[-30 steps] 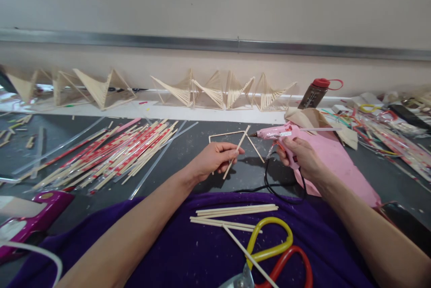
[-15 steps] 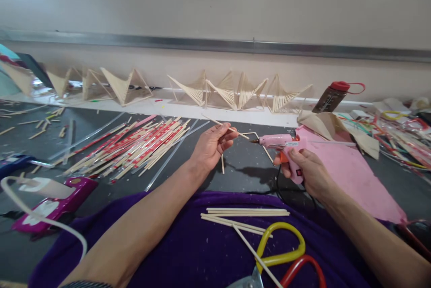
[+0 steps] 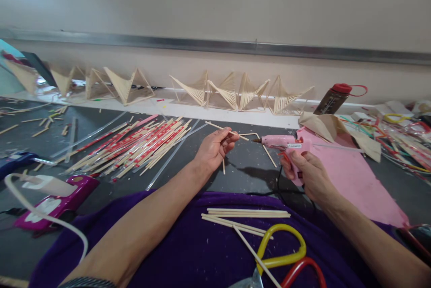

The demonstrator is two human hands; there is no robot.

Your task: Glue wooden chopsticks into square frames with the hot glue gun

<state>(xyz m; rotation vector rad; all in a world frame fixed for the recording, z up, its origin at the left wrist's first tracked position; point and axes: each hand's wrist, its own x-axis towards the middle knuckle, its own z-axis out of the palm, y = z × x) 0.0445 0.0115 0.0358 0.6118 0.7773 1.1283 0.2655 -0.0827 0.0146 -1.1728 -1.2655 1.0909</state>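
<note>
Pinched in my left hand is a thin wooden stick, its near end pointing right. My right hand is wrapped around a pink hot glue gun, fingers at the trigger. The gun's dark nozzle sits close to the stick's right end; whether they touch I cannot tell. Behind and below my left hand, an angular frame of joined sticks lies on the dark table, partly hidden by the hand. Loose wooden sticks rest on the purple cloth in front of me.
Scissors with yellow and red handles lie on my lap. Bundled sticks and a magenta power strip are at left. Several stick models line the wall. A bottle stands behind pink cloth.
The fingers of my right hand have shifted on the glue gun's trigger. The stick in my left hand has tilted a little flatter, its tip still near the nozzle.
</note>
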